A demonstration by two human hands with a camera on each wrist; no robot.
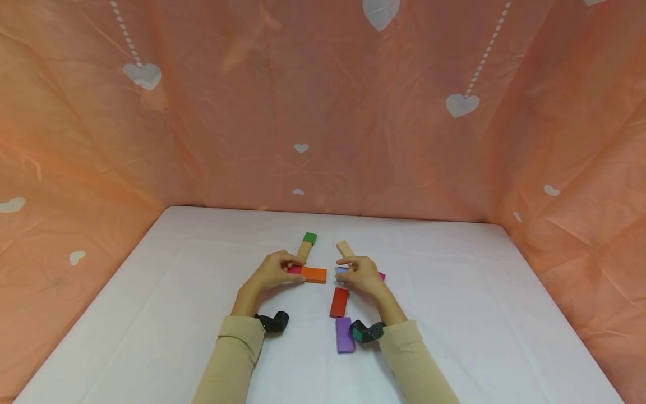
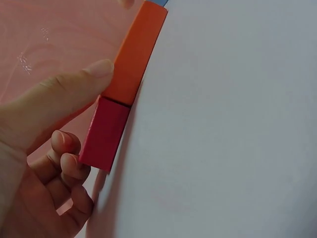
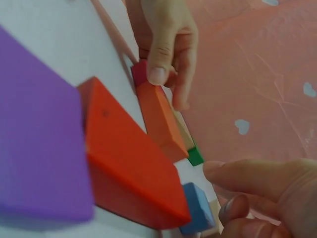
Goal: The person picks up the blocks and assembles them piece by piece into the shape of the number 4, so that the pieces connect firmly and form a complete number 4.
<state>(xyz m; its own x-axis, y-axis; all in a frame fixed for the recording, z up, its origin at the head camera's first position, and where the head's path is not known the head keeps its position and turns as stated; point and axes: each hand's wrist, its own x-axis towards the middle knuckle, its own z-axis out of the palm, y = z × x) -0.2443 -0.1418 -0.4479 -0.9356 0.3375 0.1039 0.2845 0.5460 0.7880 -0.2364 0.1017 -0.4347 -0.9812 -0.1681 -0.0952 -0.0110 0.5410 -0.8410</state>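
Observation:
My left hand [image 1: 275,271] is at the joint of a pink-red block [image 1: 294,270] and an orange block [image 1: 315,275]. Its thumb lies against the orange block, and its index finger is on the far side. The left wrist view shows its other fingers curled by the pink-red block's end. My right hand [image 1: 362,274] is over a small blue block [image 3: 195,208]. In the right wrist view its thumb reaches past that block, apart from the curled fingers. A magenta block [image 1: 382,276] shows partly behind this hand.
A red block [image 1: 339,303] and a purple block [image 1: 345,335] lie nearer the person. Behind the left hand are a plain wooden block [image 1: 304,251] and a green block [image 1: 310,238]; another wooden block [image 1: 345,248] is behind the right. Orange cloth [image 1: 328,112] encloses the white table [image 1: 429,252].

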